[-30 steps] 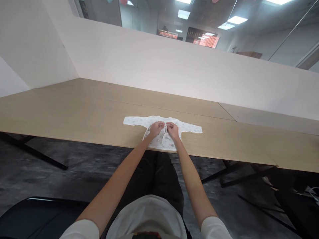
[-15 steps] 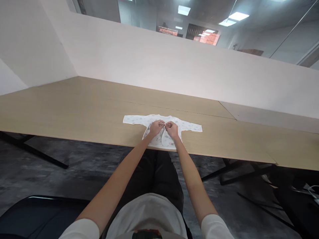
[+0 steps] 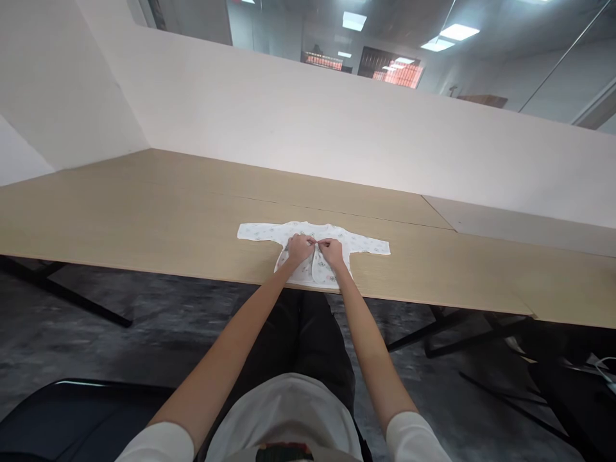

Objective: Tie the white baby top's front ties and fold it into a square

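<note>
A small white baby shirt [image 3: 366, 244] with a scattered print lies flat on the wooden table [image 3: 168, 212], its sleeves spread to both sides. Its hem is at the table's front edge, and its front opening runs down the middle. Over the upper middle of the shirt, my left hand [image 3: 300, 248] pinches the fabric at the front opening. My right hand [image 3: 331, 250] pinches at the same spot from the other side, and the fingertips of both hands nearly meet. Whatever small fastening is between them is too small to make out.
Behind the table rises a white partition wall [image 3: 289, 128] with glass above it. A black chair [image 3: 81, 417] stands at the lower left. Black table legs [image 3: 72, 298] show under the table, and dark items with a white cable [image 3: 604, 369] are at the lower right.
Both hands have shifted slightly at the front opening, and their fingertips are now lower and flatter against the shirt. The shirt lies where it was.
</note>
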Demonstrator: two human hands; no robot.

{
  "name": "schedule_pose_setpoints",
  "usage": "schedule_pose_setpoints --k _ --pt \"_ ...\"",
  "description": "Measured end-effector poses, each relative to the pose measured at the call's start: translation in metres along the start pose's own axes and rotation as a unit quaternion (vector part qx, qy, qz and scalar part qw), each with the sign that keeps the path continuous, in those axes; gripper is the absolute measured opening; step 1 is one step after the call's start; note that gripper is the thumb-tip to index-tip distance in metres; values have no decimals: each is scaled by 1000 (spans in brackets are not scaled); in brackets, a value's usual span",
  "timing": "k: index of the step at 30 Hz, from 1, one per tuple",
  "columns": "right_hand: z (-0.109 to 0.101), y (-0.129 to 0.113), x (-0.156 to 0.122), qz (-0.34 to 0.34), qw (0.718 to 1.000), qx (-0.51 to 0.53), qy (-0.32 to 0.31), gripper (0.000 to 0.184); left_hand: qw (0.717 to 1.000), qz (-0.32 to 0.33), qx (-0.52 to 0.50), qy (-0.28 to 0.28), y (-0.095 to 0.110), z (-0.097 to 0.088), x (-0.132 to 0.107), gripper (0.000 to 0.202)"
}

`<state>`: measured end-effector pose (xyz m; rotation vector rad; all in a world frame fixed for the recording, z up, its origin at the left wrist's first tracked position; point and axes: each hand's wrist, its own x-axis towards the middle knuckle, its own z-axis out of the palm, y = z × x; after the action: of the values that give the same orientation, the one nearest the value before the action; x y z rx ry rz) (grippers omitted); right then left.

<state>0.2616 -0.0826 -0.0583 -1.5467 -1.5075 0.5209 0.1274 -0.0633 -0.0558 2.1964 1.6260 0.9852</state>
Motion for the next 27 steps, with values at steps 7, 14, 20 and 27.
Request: schedule_pose_setpoints --k 7,14,20,27 --pt "-12 -12 -6 -25 995 -63 -73 23 998 -24 47 -20 4 -10 -2 22" --pt "-10 -31 -40 -13 989 -132 -72 35 984 102 -63 -128 -15 -20 -13 33" --pt "-13 -24 -49 29 996 -80 -37 34 972 174 -92 -127 -20 -20 -21 24" --pt "-21 -15 -59 34 999 36 -22 28 968 189 -106 -128 -18 -21 -25 18"
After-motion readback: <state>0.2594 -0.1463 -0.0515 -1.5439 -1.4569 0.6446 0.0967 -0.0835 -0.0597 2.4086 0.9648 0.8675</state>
